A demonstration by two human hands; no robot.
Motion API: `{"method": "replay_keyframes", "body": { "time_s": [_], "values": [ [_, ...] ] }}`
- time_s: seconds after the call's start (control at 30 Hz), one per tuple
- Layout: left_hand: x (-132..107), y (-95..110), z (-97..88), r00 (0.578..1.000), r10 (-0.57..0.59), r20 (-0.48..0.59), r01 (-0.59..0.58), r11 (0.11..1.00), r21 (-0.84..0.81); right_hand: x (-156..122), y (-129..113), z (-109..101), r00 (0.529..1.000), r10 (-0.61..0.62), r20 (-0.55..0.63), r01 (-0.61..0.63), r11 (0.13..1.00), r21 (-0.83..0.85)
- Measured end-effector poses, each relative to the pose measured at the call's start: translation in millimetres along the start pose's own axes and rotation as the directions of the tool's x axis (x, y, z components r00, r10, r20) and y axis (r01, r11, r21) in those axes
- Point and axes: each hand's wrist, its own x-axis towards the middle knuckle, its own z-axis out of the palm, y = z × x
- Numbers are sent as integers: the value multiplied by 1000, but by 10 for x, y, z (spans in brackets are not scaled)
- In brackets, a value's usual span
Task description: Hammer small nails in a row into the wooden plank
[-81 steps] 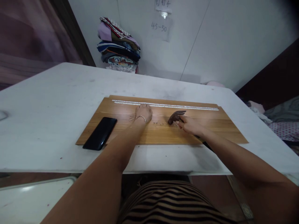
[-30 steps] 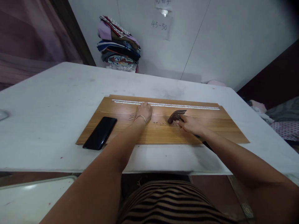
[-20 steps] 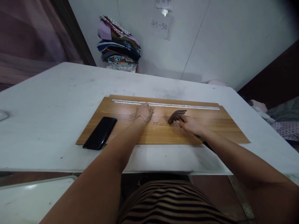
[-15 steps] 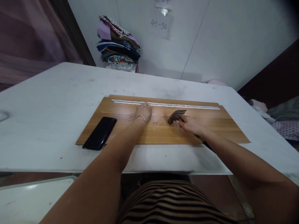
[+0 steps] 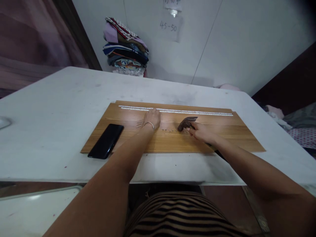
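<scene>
My right hand (image 5: 198,131) grips a dark claw hammer (image 5: 185,124) close below its head, with the claw pointing right. The hammer head is low over the wooden board (image 5: 237,131), just beside a row of small nail heads (image 5: 170,130). My left hand (image 5: 152,118) rests on the board near two white measuring strips (image 5: 197,112). Its fingers are curled together, and anything in them is hidden from view. Several loose nails (image 5: 139,124) lie on the board by my left wrist, which wears a bracelet.
A black phone (image 5: 105,141) lies over the board's left front corner. The board lies on a white table (image 5: 61,108). Folded clothes (image 5: 125,49) are stacked at the back against the wall. A pink curtain (image 5: 37,39) hangs on the left.
</scene>
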Motion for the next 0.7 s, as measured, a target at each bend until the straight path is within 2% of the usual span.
{"method": "replay_keyframes", "body": {
  "time_s": [0.33, 0.57, 0.7],
  "values": [
    [-43, 26, -85, 1000, 0, 24, 2, 997, -79, -9, -20, -21, 1000, 18, -10, -18, 999, -27],
    [0, 8, -12, 1000, 29, 8, -29, 999, -24, -21, -90, -43, 1000, 11, -7, -11, 999, -31],
    [10, 2, 10, 1000, 13, -7, -13, 1000, -12, -23, -84, -43, 999, 46, -2, -46, 998, -37]
  ]
}}
